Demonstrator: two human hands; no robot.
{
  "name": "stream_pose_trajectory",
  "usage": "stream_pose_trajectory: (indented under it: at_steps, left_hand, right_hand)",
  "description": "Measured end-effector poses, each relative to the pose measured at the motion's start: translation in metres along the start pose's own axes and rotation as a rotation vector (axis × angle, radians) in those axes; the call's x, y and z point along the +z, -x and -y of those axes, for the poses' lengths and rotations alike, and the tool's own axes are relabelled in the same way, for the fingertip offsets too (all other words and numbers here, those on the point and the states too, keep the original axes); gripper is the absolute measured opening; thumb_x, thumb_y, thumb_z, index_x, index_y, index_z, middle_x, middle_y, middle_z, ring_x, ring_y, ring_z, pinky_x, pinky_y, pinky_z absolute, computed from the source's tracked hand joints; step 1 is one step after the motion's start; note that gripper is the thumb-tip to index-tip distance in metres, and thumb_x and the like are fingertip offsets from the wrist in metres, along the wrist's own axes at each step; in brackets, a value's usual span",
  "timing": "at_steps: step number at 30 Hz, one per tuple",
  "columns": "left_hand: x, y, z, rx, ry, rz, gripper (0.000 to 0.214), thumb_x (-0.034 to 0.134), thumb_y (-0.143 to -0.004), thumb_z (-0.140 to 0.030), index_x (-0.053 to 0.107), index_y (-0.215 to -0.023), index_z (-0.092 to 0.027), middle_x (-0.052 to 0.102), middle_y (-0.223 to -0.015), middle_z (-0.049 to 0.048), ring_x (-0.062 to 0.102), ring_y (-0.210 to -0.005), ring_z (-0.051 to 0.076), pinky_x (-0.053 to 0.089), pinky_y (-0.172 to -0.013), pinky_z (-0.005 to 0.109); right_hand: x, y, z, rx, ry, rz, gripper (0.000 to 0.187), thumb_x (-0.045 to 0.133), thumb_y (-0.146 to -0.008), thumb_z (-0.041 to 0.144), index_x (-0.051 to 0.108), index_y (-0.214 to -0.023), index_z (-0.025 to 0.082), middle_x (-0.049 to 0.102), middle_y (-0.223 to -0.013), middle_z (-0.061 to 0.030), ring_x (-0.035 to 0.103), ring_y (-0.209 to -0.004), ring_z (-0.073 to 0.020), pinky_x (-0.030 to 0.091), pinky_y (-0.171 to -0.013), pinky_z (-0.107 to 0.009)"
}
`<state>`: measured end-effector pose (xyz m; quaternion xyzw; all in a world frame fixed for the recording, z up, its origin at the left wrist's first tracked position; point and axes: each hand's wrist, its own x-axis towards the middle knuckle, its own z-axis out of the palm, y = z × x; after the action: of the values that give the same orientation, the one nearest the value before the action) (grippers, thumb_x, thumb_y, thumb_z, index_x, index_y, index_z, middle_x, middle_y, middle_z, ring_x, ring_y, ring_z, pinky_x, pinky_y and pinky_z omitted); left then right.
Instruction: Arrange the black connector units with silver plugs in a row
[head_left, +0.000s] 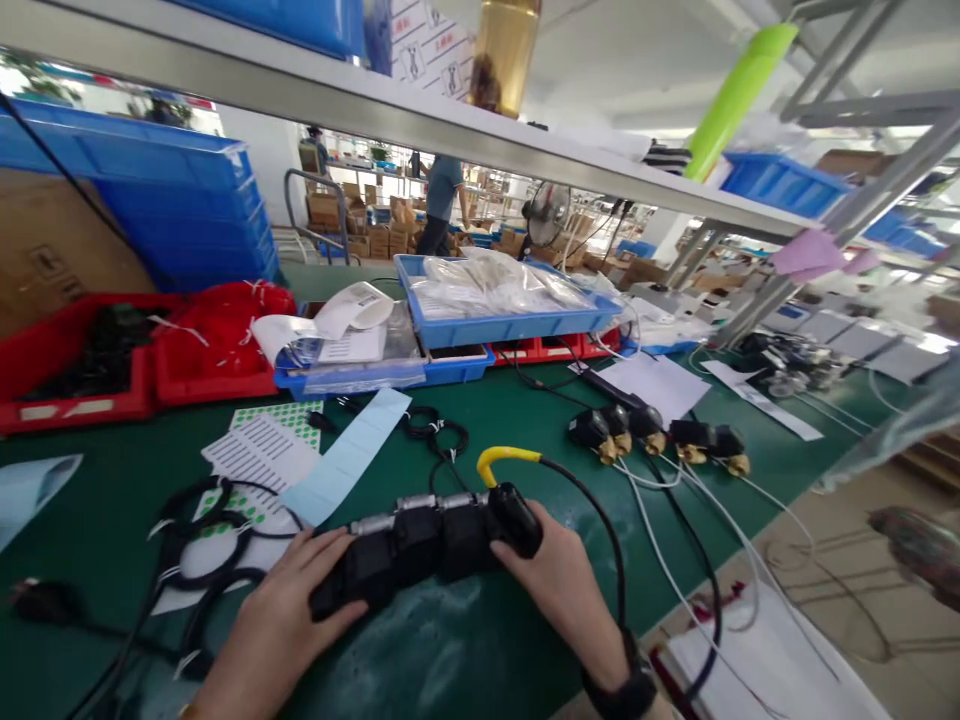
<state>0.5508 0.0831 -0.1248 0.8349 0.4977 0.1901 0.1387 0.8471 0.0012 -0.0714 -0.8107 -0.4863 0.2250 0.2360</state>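
A row of several black boxy units (418, 540) with silver metal parts on their far side lies across the green bench in front of me. My left hand (289, 600) grips the left end of the row, thumb on the near side and fingers on the far side. At the other end my right hand (555, 570) is closed round the rightmost black unit (516, 520), which stands tilted against its neighbour. Just behind that unit curves a yellow sleeve (510, 455), joined to a black cable (600, 510) that passes by my right wrist.
Several black units with brass fittings (652, 430) and white leads sit to the right. Coiled black cables (214, 540), label sheets (262, 455) and a light blue strip (349, 455) lie to the left. Red bins (142, 375) and a blue tray (510, 328) line the back, under a shelf (315, 95).
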Motion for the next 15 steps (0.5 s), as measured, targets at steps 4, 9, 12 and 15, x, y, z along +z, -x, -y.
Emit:
stream_pose_trajectory:
  at_steps: [4, 9, 12, 15]
  left_hand:
    - [-0.002, -0.026, -0.025, -0.009, 0.031, 0.082, 0.052, 0.07, -0.067, -0.036, 0.062, -0.115, -0.019, 0.061, -0.122, 0.0068, 0.051, -0.119, 0.032, 0.043, -0.101, 0.045]
    - [-0.005, -0.034, -0.043, -0.03, 0.079, 0.099, 0.054, 0.074, -0.067, -0.029, 0.059, -0.118, -0.018, 0.059, -0.123, 0.0094, 0.049, -0.12, 0.032, 0.036, -0.106, 0.048]
    - [-0.013, -0.029, -0.047, -0.04, 0.115, 0.124, 0.064, 0.076, -0.067, -0.028, 0.052, -0.125, -0.018, 0.05, -0.133, 0.0112, 0.044, -0.125, 0.031, 0.035, -0.107, 0.047]
    - [-0.025, -0.015, -0.047, -0.037, 0.133, 0.023, 0.064, 0.068, -0.075, -0.028, 0.043, -0.133, -0.019, 0.039, -0.142, 0.0118, 0.036, -0.131, 0.03, 0.035, -0.107, 0.046]
  right_hand:
    - [-0.004, -0.017, -0.011, 0.023, 0.04, -0.063, 0.042, 0.064, -0.074, 0.037, 0.056, -0.112, 0.02, 0.069, -0.093, -0.0086, 0.063, -0.091, -0.0283, 0.046, -0.078, -0.035]
    - [-0.011, -0.031, -0.015, 0.038, 0.021, -0.043, 0.046, 0.062, -0.072, 0.045, 0.055, -0.108, 0.018, 0.069, -0.079, -0.0065, 0.066, -0.074, -0.0284, 0.047, -0.069, -0.036]
    - [-0.015, -0.032, -0.016, 0.082, -0.02, 0.017, 0.045, 0.061, -0.071, 0.051, 0.055, -0.101, 0.018, 0.065, -0.06, -0.0009, 0.062, -0.053, -0.0251, 0.046, -0.061, -0.036]
    - [-0.027, -0.024, -0.015, 0.122, -0.076, 0.002, 0.044, 0.062, -0.068, 0.057, 0.058, -0.089, 0.019, 0.061, -0.052, 0.0002, 0.061, -0.051, -0.0246, 0.045, -0.057, -0.034]
